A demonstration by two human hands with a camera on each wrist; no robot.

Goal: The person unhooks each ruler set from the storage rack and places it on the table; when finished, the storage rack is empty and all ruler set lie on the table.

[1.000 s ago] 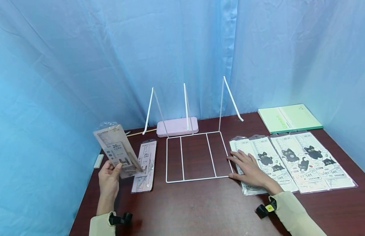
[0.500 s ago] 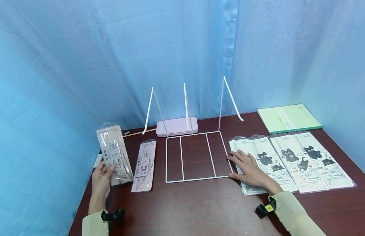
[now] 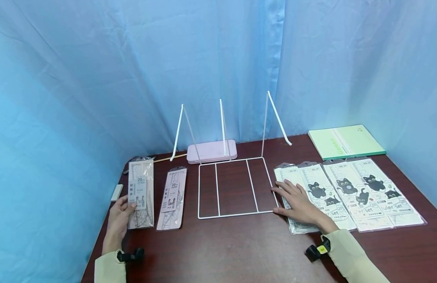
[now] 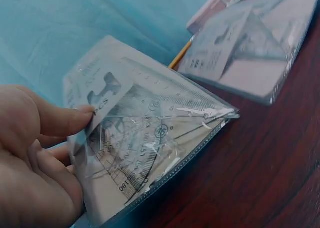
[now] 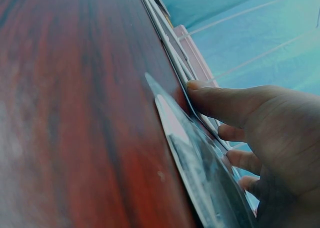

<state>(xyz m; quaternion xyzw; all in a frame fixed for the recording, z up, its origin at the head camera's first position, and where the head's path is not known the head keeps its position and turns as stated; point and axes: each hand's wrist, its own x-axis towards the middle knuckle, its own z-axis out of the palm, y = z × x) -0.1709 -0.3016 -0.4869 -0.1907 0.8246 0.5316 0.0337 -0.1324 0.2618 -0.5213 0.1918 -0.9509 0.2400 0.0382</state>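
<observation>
At the table's left, my left hand [image 3: 117, 222] pinches the lower left edge of a clear-wrapped ruler set [image 3: 147, 196], thumb on its front and fingers behind. A protractor [image 4: 132, 153] shows through the wrap in the left wrist view. To the right of it lies a second, matching ruler set [image 3: 172, 200]. My right hand [image 3: 299, 202] spreads over the right side of a white wire rack [image 3: 236, 214] and the nearest of several cat-printed ruler sets [image 3: 340, 212]. In the right wrist view, its thumb [image 5: 210, 96] touches the rack's wire.
Behind the rack lies a pale pink case [image 3: 205, 151], with a thin wooden stick [image 3: 169, 158] beside it. A green notebook [image 3: 345, 141] sits at the back right. A small white block [image 3: 117, 193] lies by the left edge. Blue curtains [image 3: 151, 70] hang around the table.
My left hand has lowered the ruler set from a tilted, raised position to the table, and moved left and down. The right hand has stayed in place.
</observation>
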